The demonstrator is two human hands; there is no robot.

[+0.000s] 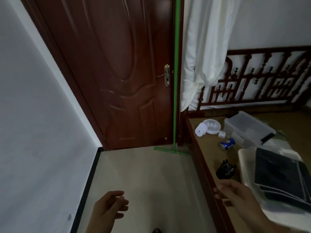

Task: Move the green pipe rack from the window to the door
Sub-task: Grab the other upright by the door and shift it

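Ahead, the dark red door [107, 73] fills most of your view, shut, with its brass handle [165, 75] near the right edge. Your green pipe rack [175, 81] stands upright against the door's right side, its crossbar foot flat on the pale floor [143, 179] at the threshold, beside the white curtain [202, 47]. Both your hands are empty: your left hand [109, 209] hangs low with fingers loosely curled and apart, your right hand [234, 194] hovers by the wooden bed edge [204, 165], fingers relaxed and slightly spread.
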